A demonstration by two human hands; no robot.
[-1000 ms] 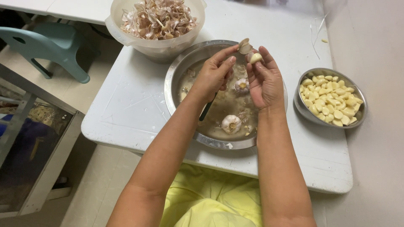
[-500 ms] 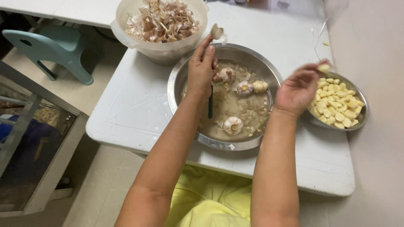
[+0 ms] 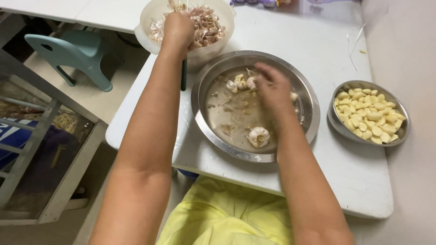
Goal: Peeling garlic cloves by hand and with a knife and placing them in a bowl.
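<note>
- Left hand (image 3: 178,28) closed over the white plastic bowl (image 3: 150,18) of papery garlic skins (image 3: 206,25); fingers curled downward into the heap, so whether they pinch a scrap cannot be told. A dark knife handle (image 3: 183,75) hangs below the fist, blade hidden.
- Right hand (image 3: 271,88) down inside the large steel basin (image 3: 213,122), blurred; fingers loosely bent beside split garlic pieces (image 3: 240,82), apparently empty.
- Whole garlic bulb (image 3: 259,136) lies in shallow water, nearer the wrist than the fingertips.
- Small steel bowl (image 3: 336,122) of peeled cloves (image 3: 370,115) sits on the white worktop (image 3: 318,41), well outside the right fingers: waste, soaking and clean stock appear kept apart.
</note>
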